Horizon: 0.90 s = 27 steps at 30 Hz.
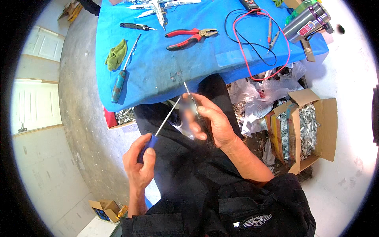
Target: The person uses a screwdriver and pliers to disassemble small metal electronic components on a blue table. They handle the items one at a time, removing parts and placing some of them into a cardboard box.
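Note:
My left hand (138, 162) is closed around the blue handle of a screwdriver (166, 121), its thin metal shaft slanting up to the right. That shaft's tip reaches close to a dark, slim piece with a thin metal tip (204, 128), gripped in my right hand (219, 124); I cannot tell whether they touch. Both hands are over my lap, just below the table's near edge. Blur between the right fingers hides part of the held piece, so its kind is unclear. Nearest on the table are red-handled pliers (191, 38) and a second screwdriver (120, 83).
A blue-covered table (154, 75) bears a green cloth (116, 54), a black pen-like tool (137, 26), several whitish slim parts (158, 14), a meter with leads (250, 4) and a steel mug (306, 23). At right, an open carton (327, 128) holds metallic pieces.

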### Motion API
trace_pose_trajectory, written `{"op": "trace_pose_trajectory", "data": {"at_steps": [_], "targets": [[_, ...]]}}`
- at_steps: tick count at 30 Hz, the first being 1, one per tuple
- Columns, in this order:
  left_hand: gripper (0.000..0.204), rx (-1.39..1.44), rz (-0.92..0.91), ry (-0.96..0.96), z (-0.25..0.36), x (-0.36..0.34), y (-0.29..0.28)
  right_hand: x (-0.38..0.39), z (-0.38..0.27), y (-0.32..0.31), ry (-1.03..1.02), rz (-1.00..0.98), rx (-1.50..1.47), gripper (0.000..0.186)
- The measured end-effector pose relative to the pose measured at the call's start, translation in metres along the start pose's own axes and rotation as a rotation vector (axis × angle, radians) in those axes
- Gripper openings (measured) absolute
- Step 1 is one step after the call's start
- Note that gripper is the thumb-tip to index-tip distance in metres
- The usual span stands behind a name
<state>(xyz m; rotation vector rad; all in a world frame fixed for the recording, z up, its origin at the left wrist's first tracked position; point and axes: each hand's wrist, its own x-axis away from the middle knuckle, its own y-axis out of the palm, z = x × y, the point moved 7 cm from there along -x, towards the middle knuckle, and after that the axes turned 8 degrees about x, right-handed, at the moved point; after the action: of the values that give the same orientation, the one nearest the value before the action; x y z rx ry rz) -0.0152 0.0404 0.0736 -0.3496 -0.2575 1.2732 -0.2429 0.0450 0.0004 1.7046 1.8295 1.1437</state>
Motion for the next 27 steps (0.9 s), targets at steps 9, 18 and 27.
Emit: {"op": "trace_pose_trajectory", "data": {"at_steps": [9,18,27], "targets": [[0.027,-0.193,-0.05,0.157,0.028,-0.003,0.002,0.005,0.001,-0.002,-0.004,0.088,0.111,0.043],[0.032,-0.222,-0.02,0.284,0.03,-0.007,0.0,0.005,0.002,-0.001,-0.003,0.116,0.216,0.044],[0.032,-0.234,-0.025,0.257,0.027,-0.007,-0.003,0.001,0.003,0.0,-0.002,0.091,0.252,0.044]]}}
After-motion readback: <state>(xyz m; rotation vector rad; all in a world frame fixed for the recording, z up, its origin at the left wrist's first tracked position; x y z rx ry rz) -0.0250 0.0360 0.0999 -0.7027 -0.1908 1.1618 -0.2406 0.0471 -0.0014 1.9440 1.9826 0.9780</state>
